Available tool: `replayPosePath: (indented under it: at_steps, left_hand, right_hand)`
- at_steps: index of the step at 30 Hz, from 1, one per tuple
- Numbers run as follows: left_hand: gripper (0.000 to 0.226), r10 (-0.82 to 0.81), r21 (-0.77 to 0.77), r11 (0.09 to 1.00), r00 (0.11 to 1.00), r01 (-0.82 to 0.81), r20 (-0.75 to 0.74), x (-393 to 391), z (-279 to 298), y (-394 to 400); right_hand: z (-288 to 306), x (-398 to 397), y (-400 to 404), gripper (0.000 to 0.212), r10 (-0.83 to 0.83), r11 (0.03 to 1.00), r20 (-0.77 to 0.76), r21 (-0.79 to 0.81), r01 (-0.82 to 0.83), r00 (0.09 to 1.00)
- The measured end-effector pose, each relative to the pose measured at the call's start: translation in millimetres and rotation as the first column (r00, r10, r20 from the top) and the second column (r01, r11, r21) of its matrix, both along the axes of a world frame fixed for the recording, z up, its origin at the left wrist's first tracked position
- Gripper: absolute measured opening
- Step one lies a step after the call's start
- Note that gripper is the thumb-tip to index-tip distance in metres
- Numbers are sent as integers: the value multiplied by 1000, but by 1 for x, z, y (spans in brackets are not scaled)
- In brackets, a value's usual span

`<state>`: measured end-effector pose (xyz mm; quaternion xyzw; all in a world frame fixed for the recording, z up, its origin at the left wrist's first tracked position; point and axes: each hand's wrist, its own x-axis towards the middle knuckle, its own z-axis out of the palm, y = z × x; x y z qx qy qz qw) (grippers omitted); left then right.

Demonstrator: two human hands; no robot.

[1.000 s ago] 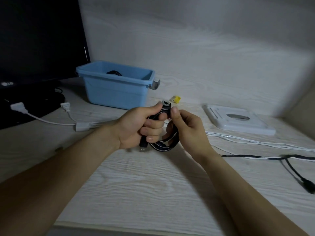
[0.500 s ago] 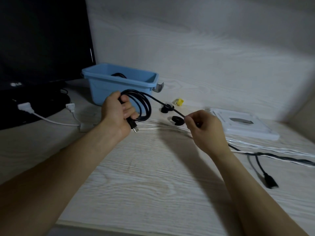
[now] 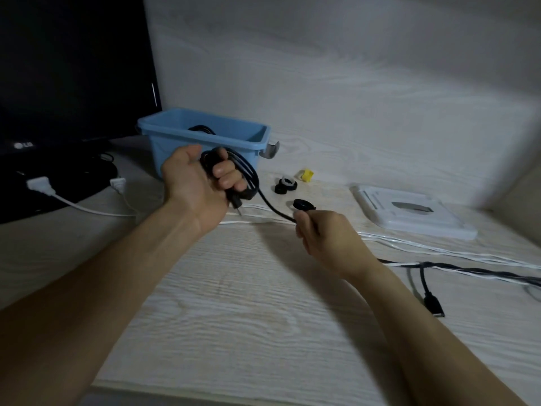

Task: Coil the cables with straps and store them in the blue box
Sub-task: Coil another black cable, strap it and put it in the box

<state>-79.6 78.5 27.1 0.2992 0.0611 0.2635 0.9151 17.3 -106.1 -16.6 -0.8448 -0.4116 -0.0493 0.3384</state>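
Monitor (image 3: 73, 68): a dark screen stands at your far left, at the back of the pale wood-grain desk (image 3: 248, 317).
White plugs (image 3: 39, 184): two white plugs on white leads lie in front of the monitor's base.
Blue box (image 3: 187, 142): it sits open just behind your left hand, with a dark coil already lying inside.
Left hand (image 3: 199, 183): your fingers are curled through a black cable (image 3: 248, 177), holding its coiled loops in front of the box; one connector end pokes out below your fist.
Cable run: from the coil the black cable sags down and right to your other hand.
Straps (image 3: 285, 185): small black strap rolls lie on the desk between your hands and the wall, beside a small yellow piece (image 3: 306, 174); another black roll (image 3: 304, 204) sits just above your right hand.
Right hand (image 3: 325, 238): you pinch the cable between thumb and curled fingers, low over the desk.
White lid (image 3: 409, 213): it lies flat, further right.
Loose cables (image 3: 453, 253): white and black leads trail off right; a black USB plug (image 3: 434, 304) rests near your right forearm.
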Motion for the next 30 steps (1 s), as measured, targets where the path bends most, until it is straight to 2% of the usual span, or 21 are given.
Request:
replayPosePath:
  at_steps: [2,4,6,10,11,13,15,17,19,21,25,28,30]
  left_hand:
    - [30,5,64,998,1000,-5,-1,4,2,-3]
    - [30,29,220,975,999,-25,-14,8,-1,-9]
    - [30,75,372,926,997,-67,-7,11,-5,-15]
    - [29,155,549,827,988,-122,-14,13,-14,-26]
    - [29,182,632,762,983,-140,-2,13,-16,-27]
    - [29,233,818,551,972,-163,36,11,-20,-29]
    - [26,227,916,368,970,-163,81,9,-25,-30]
    - [22,198,951,272,976,-144,91,8,-28,-33]
    - [28,216,973,198,974,-116,72,9,-31,-36]
    - [32,254,976,188,966,-107,57,10,-35,-39]
    - [32,267,970,229,963,-87,23,11,-36,-41]
    - [32,288,972,233,957,-39,-31,12,-35,-37]
    - [30,347,979,203,936,-22,-51,14,-36,-36]
  right_hand:
    - [-2,-2,2,44,28,1000,-15,3,-28,1000]
    - [-2,-4,2,40,57,998,-20,29,-57,998]
    - [-2,-7,2,34,122,992,-46,47,-119,992]
    - [-6,-11,4,16,261,965,-122,33,-259,958]
    - [-7,-13,6,11,281,960,-133,39,-278,951]
    - [-9,-17,9,7,294,956,-108,30,-293,950]
    - [-10,-19,11,12,304,952,-49,-18,-305,952]
    - [-9,-20,11,16,326,944,-6,-54,-326,945]
    - [-9,-22,11,18,344,937,18,-76,-342,939]
    - [-7,-24,9,15,352,934,22,-81,-349,936]
    - [-6,-22,8,12,341,940,55,-39,-339,939]
    - [-6,-23,8,10,296,954,65,37,-299,953]
    - [-4,-25,9,9,289,949,49,118,-293,956]
